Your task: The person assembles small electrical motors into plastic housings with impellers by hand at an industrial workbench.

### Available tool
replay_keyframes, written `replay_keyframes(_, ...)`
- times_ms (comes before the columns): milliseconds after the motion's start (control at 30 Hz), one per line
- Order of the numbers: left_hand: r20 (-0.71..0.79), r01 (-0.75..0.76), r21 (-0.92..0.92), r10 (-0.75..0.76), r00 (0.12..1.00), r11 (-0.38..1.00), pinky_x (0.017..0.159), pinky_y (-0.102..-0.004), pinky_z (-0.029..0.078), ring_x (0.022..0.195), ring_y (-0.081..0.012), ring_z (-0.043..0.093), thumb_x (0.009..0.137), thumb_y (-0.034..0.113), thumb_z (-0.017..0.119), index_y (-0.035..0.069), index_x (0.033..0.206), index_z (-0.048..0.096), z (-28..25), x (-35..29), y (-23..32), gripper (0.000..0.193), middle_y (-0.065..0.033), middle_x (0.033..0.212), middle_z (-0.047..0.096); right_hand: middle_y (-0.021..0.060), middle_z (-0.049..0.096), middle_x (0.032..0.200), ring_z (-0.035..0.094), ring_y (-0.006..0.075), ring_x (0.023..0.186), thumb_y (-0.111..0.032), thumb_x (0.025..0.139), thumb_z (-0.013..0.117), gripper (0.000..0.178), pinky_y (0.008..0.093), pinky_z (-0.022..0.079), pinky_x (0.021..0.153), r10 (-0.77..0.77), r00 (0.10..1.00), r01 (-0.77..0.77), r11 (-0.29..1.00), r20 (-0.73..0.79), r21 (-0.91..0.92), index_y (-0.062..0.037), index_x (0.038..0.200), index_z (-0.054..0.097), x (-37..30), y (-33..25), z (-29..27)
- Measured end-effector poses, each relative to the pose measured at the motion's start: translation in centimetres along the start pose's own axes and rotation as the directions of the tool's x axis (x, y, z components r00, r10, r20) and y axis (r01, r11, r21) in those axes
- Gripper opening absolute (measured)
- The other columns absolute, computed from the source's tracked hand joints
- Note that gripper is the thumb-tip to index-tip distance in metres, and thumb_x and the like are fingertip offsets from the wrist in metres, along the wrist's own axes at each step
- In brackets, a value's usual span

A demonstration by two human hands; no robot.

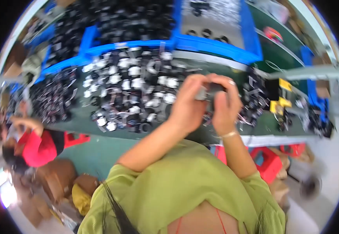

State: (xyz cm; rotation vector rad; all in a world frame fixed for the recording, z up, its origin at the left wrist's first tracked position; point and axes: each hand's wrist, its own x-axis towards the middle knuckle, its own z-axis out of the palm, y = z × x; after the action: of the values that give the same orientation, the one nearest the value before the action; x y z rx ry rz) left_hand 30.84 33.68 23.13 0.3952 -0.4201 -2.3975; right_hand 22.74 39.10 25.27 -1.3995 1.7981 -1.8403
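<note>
Both hands are raised close together over the workbench, in front of my chest. My right hand [227,104] curls its fingers and thumb around a dark round part [216,89], whose exact kind I cannot make out. Facing it, my left hand [189,102] is closed with a small grey piece [201,93] at its fingertips, touching or almost touching the dark part. Motion blur hides how the two fit together. Just left of my hands lies a wide spread of small black and white parts [134,84]. To the right is a pile of dark parts with thin wires [253,93].
Blue bins [128,44] full of black parts stand along the bench's back, and another blue bin [220,43] holds clear and black pieces. A yellow-and-black device [280,97] sits at right. Red stools [267,163] stand below. At far left is a person in red [40,150].
</note>
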Motion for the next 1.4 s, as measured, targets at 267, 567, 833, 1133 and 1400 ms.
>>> replay_keyframes(267,0.112,0.104,-0.013,-0.102,0.988,0.994,0.091,-0.033,0.034,0.107,-0.0185,0.044,0.092,0.03,0.033,0.007,0.109,0.046,0.8,-0.3,-0.1,0.032,-0.0092,0.119,0.046,0.0136,0.053,0.089,0.051,0.0254,0.083,-0.024,0.081,0.052,0.026,0.0324,0.04,0.076,-0.035,0.999,0.034,0.999,-0.02,-0.014,0.0003,0.092,0.053,-1.0,1.0,-0.6)
replay_keyframes(567,0.115,0.036,0.107,-0.049,0.992,0.994,0.098,-0.0347,0.029,0.116,-0.0228,0.037,0.092,0.034,0.028,0.003,0.12,0.038,0.9,-1.4,-1.3,0.043,-0.0143,0.128,0.036,0.0149,0.051,0.089,0.05,0.0258,0.08,-0.021,0.081,0.05,0.024,0.0321,0.04,0.072,-0.09,0.996,0.089,0.992,-0.01,-0.087,0.0009,0.091,0.051,-1.8,1.1,-1.1)
replay_keyframes(833,0.276,-0.092,0.526,-0.067,0.959,0.845,0.1,-0.0324,0.02,0.121,-0.0196,0.026,0.084,0.057,0.033,0.001,0.134,0.015,0.6,-3.7,-1.1,0.077,-0.0094,0.133,0.023,0.0183,0.04,0.109,0.041,0.0294,0.099,-0.025,0.084,0.04,0.032,0.0369,0.032,0.087,-0.04,0.963,0.062,0.995,0.266,-0.073,-0.0006,0.105,0.039,-4.5,0.1,-2.2)
replay_keyframes(1133,-0.256,0.046,0.525,0.106,0.961,0.85,0.078,-0.0327,0.045,0.085,-0.0185,0.054,0.087,0.026,0.047,0.002,0.105,0.05,-8.4,1.9,4.2,0.03,-0.0085,0.098,0.053,0.0184,0.041,0.117,0.042,0.0308,0.107,-0.026,0.077,0.061,0.055,0.0364,0.034,0.091,0.429,0.903,-0.428,0.902,-0.012,0.064,-0.0006,0.119,0.036,-4.9,11.1,-1.7)
replay_keyframes(1400,0.206,0.351,0.68,0.627,0.752,-0.644,0.077,-0.0347,0.042,0.086,-0.0298,0.055,0.078,0.031,0.059,-0.003,0.106,0.05,-19.8,8.1,17.9,0.046,-0.0188,0.094,0.058,0.017,0.037,0.122,0.037,0.0367,0.113,-0.031,0.067,0.066,0.062,0.0469,0.035,0.089,0.762,0.595,-0.059,0.358,0.255,-0.932,-0.0235,0.122,0.038,-2.8,23.0,-13.0)
